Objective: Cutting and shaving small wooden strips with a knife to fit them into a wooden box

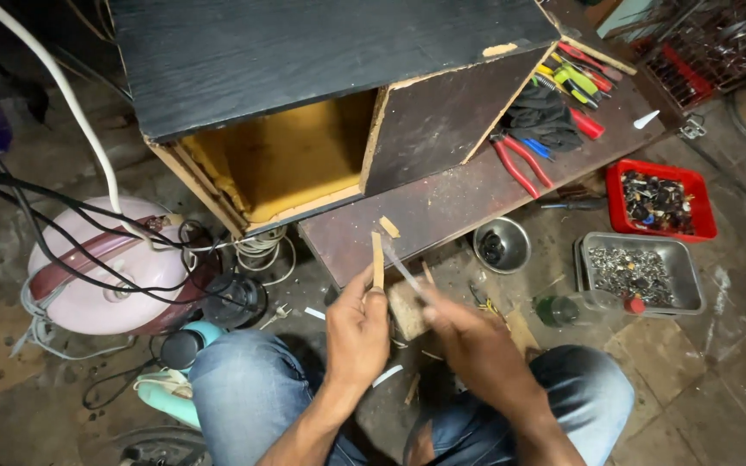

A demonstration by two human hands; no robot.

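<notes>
My left hand pinches a thin upright wooden stick between thumb and fingers. My right hand is just to its right, gripping a slim blurred blade-like tool whose tip reaches the stick. Both hands hover above my knees in blue jeans, in front of a low brown board. A small wood chip lies on that board. Behind it stands a black wooden box with an open yellow-lined inside.
A pink round appliance with tangled cables sits at left. Red-handled pliers and other tools lie on the board. A steel bowl, a metal tray of small parts and a red tray are on the floor at right.
</notes>
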